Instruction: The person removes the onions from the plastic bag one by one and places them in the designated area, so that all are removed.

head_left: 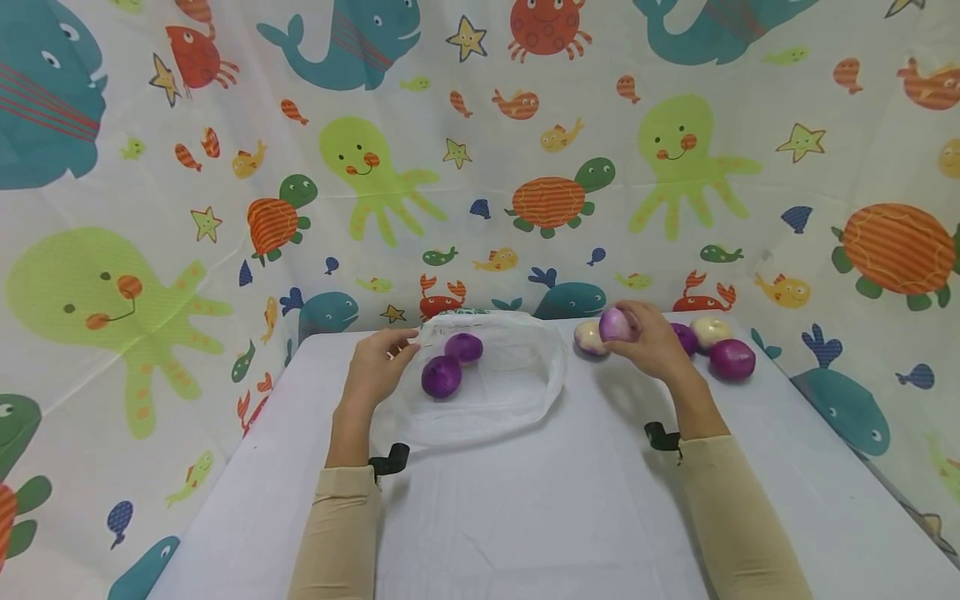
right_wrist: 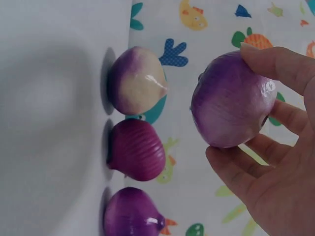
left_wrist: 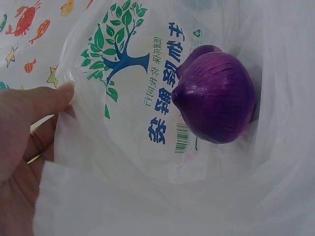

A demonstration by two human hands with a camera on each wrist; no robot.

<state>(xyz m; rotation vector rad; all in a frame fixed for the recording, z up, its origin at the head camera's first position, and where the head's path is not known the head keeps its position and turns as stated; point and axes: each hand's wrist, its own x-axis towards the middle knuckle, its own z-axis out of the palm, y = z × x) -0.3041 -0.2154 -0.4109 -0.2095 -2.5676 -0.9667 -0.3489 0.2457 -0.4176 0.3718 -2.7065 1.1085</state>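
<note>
In the head view my left hand (head_left: pixel 375 367) is at the left side of a white translucent plastic bag (head_left: pixel 510 421) lying with its mouth spread. The left wrist view shows its thumb and fingers pinching the bag's rim. Two purple onions (head_left: pixel 441 377) lie inside, one partly behind the other (left_wrist: pixel 216 98). My right hand (head_left: pixel 654 340) grips a light purple onion (right_wrist: pixel 234 101) between thumb and fingers, raised off the table. A cream-and-purple onion (head_left: pixel 590 337) sits just left of that hand.
Right of the right hand stand a cream onion (head_left: pixel 711 333), a dark purple onion (head_left: pixel 732 360) and another purple one (head_left: pixel 684 339) partly hidden by the hand. All rest on a white-covered table (head_left: pixel 525 525). A curtain (head_left: pixel 480 167) printed with sea animals hangs behind.
</note>
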